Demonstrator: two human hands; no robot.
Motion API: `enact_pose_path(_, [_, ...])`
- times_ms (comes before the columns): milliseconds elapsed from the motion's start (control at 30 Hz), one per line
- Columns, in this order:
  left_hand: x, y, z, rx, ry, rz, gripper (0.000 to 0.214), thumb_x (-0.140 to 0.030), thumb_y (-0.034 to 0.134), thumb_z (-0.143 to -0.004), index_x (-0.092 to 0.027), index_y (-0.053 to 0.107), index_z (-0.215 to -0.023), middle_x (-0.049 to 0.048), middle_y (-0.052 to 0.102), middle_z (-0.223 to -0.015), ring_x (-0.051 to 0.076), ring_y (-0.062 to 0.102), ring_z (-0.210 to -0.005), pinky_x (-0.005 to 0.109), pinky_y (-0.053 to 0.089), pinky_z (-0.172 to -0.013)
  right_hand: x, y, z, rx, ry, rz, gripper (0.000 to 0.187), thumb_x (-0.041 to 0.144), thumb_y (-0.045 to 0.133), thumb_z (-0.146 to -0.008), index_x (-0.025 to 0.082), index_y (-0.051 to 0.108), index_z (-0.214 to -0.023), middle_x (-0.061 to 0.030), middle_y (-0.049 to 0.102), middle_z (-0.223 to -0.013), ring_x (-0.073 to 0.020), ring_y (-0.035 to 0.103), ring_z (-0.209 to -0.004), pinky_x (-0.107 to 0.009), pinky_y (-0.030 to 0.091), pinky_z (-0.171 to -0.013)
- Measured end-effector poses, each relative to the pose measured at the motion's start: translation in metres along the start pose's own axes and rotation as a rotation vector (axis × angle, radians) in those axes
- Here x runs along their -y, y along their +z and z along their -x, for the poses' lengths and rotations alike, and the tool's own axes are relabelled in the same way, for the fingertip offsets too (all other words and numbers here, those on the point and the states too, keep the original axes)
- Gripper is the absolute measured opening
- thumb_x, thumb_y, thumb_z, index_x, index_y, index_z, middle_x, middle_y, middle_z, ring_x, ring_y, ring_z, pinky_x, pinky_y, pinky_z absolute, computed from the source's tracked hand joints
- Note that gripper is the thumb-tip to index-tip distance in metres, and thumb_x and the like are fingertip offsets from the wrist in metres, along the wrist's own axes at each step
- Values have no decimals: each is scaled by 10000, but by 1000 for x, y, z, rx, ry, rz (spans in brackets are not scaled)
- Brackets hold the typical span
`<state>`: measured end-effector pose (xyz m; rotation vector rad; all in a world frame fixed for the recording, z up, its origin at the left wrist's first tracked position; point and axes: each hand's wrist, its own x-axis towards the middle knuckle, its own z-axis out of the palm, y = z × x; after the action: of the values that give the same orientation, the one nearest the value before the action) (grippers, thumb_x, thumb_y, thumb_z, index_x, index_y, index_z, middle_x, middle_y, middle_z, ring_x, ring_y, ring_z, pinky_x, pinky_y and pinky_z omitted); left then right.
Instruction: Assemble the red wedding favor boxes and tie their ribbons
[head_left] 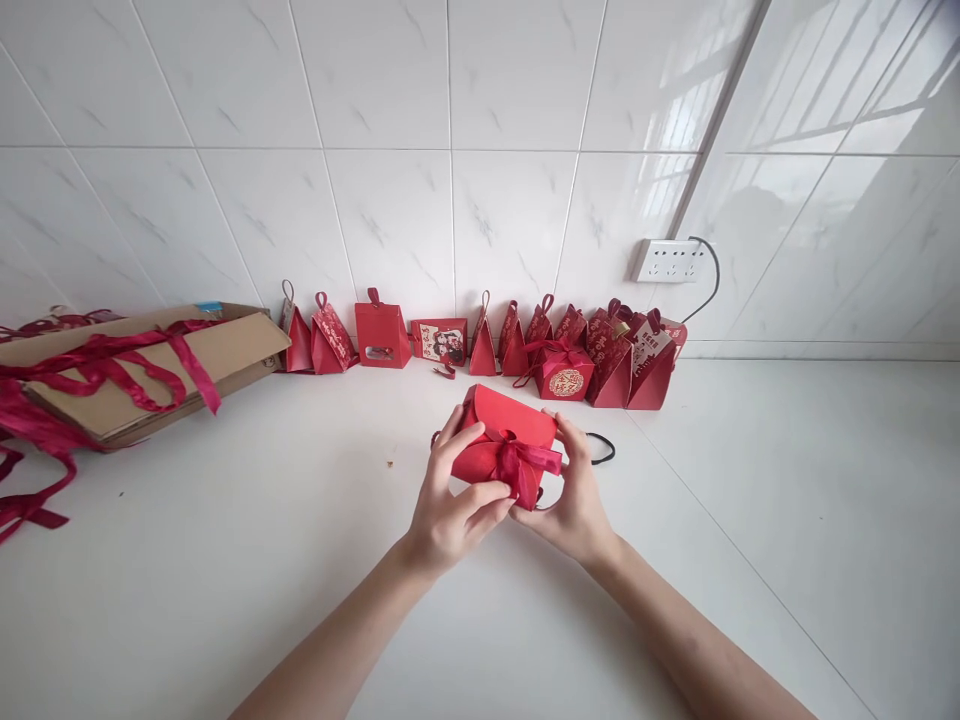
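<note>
Fingers (471, 436) of the left hand (444, 515) curl on the left side of the red box (510, 406), thumb and index by the lower end of the bow (514, 462); cannot tell if they pinch ribbon. Box sits mid-scene, held over the desk (225, 610). Right hand (576, 505) grips its right end, thumb at near edge. Risk: squeezing hard could crease the card; tugging a bow tail could slip the knot and loosen the curved flap. Materials, left to right: brown cardboard carton (240, 342), shiny looped ribbon (196, 372) draped over; far row of smooth red gift boxes (379, 333), many wedge-shaped; thin black loop (613, 453); white plastic socket strip (651, 262), glossy veined tiles (510, 75).
</note>
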<state>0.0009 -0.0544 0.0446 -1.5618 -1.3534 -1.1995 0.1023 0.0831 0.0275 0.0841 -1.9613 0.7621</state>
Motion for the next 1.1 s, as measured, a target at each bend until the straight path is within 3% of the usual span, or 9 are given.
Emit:
enact_pose_path(167, [-1,-2,-4,-22,31,2,28,-168,593,-861,-191,608,-866,85,435,-1298,364,364,-1361,568,453,-1034,0,-1,-1,-8,-17,30,931,414,701,-729,299,145,-1467,-141,404,-1315,-311,477,-1185,-447,582,-775])
enact_pose_path(333, [-1,-4,-7,-25,36,51,45,-135,579,-863,-174,599,-875,84,457,-1235,357,367,-1363,537,465,-1051,-2,-1,-2,-13,-52,87,962,394,706,-706,283,132,-1471,-147,417,-1301,-325,480,-1180,-546,516,-896])
enact_pose_path(533, [-1,-3,-5,-18,48,31,39,-151,580,-866,-179,607,-865,84,452,-1239,368,346,-1372,560,461,-1049,-3,0,0,-6,-17,41,944,365,703,-705,321,141,-1462,-135,416,-1316,-321,481,-1193,-479,561,-817])
enact_pose_path(700, [0,-4,-4,-8,52,10,38,-160,583,-865,-180,614,-872,85,452,-1230,372,343,-1372,562,473,-1034,-2,0,-1,-2,-37,58,948,371,706,-705,280,142,-1462,-139,411,-1310,-317,492,-1185,-484,556,-833])
enact_pose_path(1100, [1,-5,-3,-11,40,-5,58,-153,608,-848,-197,613,-885,81,453,-1295,339,361,-1370,526,479,-1035,1,-2,-2,14,-5,55,942,355,697,-699,296,138,-1455,-132,406,-1305,-309,485,-1197,-486,557,-842])
